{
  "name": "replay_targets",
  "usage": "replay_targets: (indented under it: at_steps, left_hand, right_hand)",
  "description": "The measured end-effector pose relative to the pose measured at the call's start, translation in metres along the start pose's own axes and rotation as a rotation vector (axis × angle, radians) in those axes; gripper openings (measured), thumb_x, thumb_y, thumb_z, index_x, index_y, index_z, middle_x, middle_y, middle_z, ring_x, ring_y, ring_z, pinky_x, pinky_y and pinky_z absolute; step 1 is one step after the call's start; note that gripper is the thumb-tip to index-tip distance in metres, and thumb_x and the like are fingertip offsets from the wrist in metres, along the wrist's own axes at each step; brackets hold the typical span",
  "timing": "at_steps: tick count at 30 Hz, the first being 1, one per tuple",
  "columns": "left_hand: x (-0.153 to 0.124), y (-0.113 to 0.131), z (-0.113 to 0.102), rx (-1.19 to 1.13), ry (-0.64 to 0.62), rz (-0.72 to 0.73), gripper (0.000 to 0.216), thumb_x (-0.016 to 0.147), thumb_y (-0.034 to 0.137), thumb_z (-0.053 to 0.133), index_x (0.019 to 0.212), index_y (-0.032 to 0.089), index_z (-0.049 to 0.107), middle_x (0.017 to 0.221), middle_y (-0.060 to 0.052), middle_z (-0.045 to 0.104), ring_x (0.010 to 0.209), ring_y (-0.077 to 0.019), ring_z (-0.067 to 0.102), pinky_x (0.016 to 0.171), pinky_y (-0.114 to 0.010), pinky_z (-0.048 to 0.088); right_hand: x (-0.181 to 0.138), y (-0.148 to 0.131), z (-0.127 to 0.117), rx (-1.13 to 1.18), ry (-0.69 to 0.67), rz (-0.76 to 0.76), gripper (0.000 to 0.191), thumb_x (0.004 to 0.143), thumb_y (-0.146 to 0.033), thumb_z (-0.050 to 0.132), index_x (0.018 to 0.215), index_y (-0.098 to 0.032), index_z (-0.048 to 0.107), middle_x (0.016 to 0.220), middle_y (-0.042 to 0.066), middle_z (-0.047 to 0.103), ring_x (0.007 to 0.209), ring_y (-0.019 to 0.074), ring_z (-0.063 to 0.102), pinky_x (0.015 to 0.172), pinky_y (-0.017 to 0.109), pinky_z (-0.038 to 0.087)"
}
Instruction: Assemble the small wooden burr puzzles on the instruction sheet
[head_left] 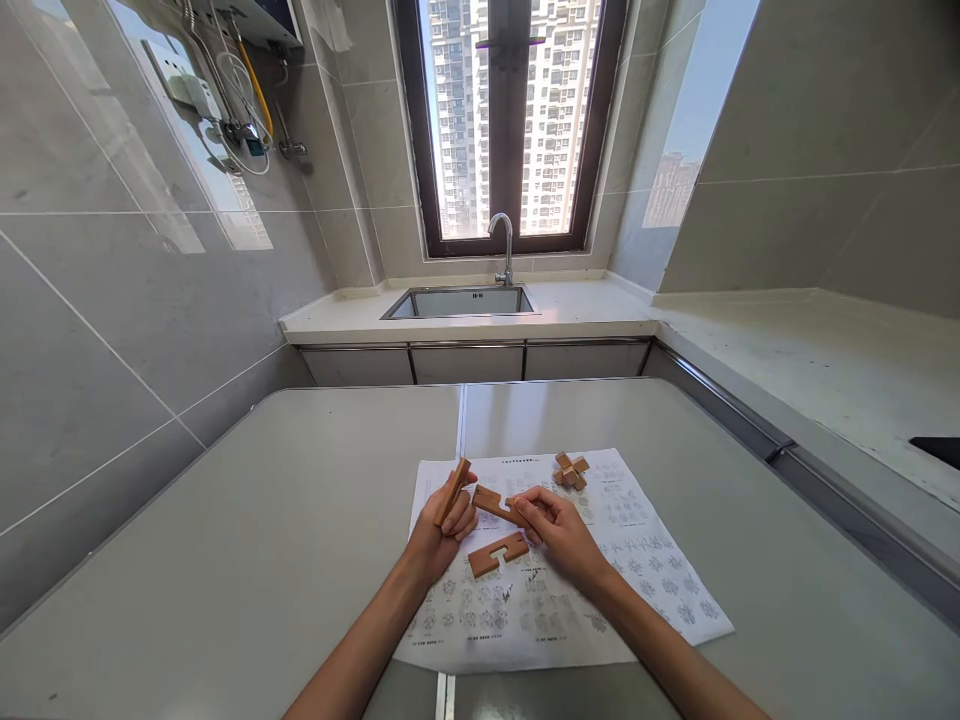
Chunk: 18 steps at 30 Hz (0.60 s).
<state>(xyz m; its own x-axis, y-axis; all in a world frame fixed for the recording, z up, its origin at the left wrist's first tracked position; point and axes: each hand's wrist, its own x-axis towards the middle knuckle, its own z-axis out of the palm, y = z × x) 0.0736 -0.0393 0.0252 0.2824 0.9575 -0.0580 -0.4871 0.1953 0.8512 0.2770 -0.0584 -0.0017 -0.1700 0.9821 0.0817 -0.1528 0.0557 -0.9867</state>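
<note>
My left hand (442, 522) is closed around a flat wooden puzzle piece (453, 490), which it holds tilted up on edge. The fingers of my right hand (553, 525) pinch the right end of a notched wooden puzzle piece (491, 503); its left end points toward my left hand. Below and between the hands, another wooden puzzle piece (485, 560) with a cut-out notch lies flat on the printed sheet (540, 640). An assembled wooden burr puzzle (571, 471) sits on the sheet's upper part, beyond my right hand.
The sheet with its printed diagrams lies on a pale table (225, 540) with a seam down the middle. Past the table are a counter (592, 297) with a sink (461, 303) and a faucet (504, 245), under a window. Another counter (825, 350) runs along the right.
</note>
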Motion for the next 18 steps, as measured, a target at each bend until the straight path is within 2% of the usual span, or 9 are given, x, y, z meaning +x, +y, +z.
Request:
replay_targets:
  at_steps: [2, 4, 6, 7, 9, 12, 15, 18]
  left_hand:
    - [0.001, 0.004, -0.002, 0.045, 0.053, 0.047, 0.036, 0.094, 0.051, 0.066, 0.097, 0.015, 0.072, 0.043, 0.012, 0.026, 0.04, -0.0077, 0.019, 0.044, -0.021, 0.023]
    - [0.002, 0.005, -0.003, 0.214, 0.14, 0.114, 0.038, 0.092, 0.053, 0.068, 0.096, 0.016, 0.074, 0.05, 0.006, 0.045, 0.047, -0.0105, 0.038, 0.049, -0.022, 0.031]
    - [0.002, 0.003, -0.002, 0.441, 0.215, 0.182, 0.038, 0.089, 0.053, 0.069, 0.094, 0.016, 0.077, 0.069, -0.001, 0.066, 0.066, -0.0166, 0.056, 0.06, -0.025, 0.04]
    - [0.002, 0.002, -0.001, 0.554, 0.236, 0.211, 0.037, 0.089, 0.052, 0.07, 0.094, 0.017, 0.079, 0.078, -0.003, 0.07, 0.074, -0.0192, 0.059, 0.065, -0.026, 0.041]
    - [0.0, -0.003, 0.0, 0.763, 0.237, 0.25, 0.034, 0.09, 0.05, 0.069, 0.094, 0.019, 0.081, 0.076, -0.003, 0.069, 0.072, -0.02, 0.057, 0.066, -0.027, 0.039]
    - [-0.004, -0.008, 0.0, 1.01, 0.15, 0.294, 0.026, 0.089, 0.045, 0.071, 0.097, 0.023, 0.082, 0.064, -0.001, 0.06, 0.063, -0.0198, 0.049, 0.065, -0.028, 0.035]
    - [-0.008, -0.011, 0.0, 1.077, 0.053, 0.328, 0.018, 0.086, 0.039, 0.074, 0.096, 0.027, 0.083, 0.064, -0.004, 0.059, 0.068, -0.0239, 0.05, 0.069, -0.03, 0.036]
    - [-0.008, -0.012, -0.001, 1.074, 0.037, 0.347, 0.015, 0.085, 0.038, 0.076, 0.094, 0.028, 0.083, 0.067, -0.006, 0.061, 0.072, -0.0266, 0.051, 0.074, -0.033, 0.038]
  right_hand:
    - [0.002, 0.0, -0.004, -0.045, 0.044, 0.0, 0.049, 0.087, -0.069, 0.067, 0.091, -0.02, 0.072, 0.058, -0.004, 0.048, 0.053, 0.0135, 0.039, 0.053, 0.029, 0.031]
    - [0.003, 0.0, -0.008, -0.085, 0.097, -0.019, 0.049, 0.089, -0.069, 0.065, 0.089, -0.021, 0.072, 0.066, -0.001, 0.055, 0.057, 0.0152, 0.042, 0.055, 0.029, 0.032]
    - [0.003, 0.002, -0.01, -0.124, 0.14, -0.047, 0.05, 0.091, -0.07, 0.06, 0.088, -0.021, 0.071, 0.076, 0.002, 0.062, 0.063, 0.0175, 0.048, 0.058, 0.03, 0.035]
    - [0.004, 0.003, -0.01, -0.143, 0.157, -0.06, 0.051, 0.092, -0.07, 0.058, 0.087, -0.021, 0.071, 0.079, 0.003, 0.064, 0.066, 0.0186, 0.049, 0.059, 0.03, 0.037]
    - [0.003, 0.006, -0.011, -0.173, 0.193, -0.071, 0.053, 0.093, -0.072, 0.055, 0.084, -0.021, 0.069, 0.077, 0.004, 0.063, 0.068, 0.0203, 0.051, 0.06, 0.031, 0.038]
    - [0.003, 0.009, -0.012, -0.182, 0.239, -0.062, 0.057, 0.091, -0.076, 0.053, 0.081, -0.022, 0.067, 0.074, 0.004, 0.063, 0.07, 0.022, 0.052, 0.061, 0.032, 0.04]
    - [0.003, 0.012, -0.015, -0.173, 0.258, -0.05, 0.058, 0.088, -0.078, 0.054, 0.083, -0.022, 0.067, 0.074, 0.005, 0.064, 0.07, 0.023, 0.054, 0.061, 0.033, 0.042]
    - [0.005, 0.015, -0.017, -0.156, 0.272, -0.063, 0.057, 0.088, -0.078, 0.055, 0.083, -0.022, 0.067, 0.074, 0.005, 0.064, 0.068, 0.0225, 0.053, 0.059, 0.032, 0.041]
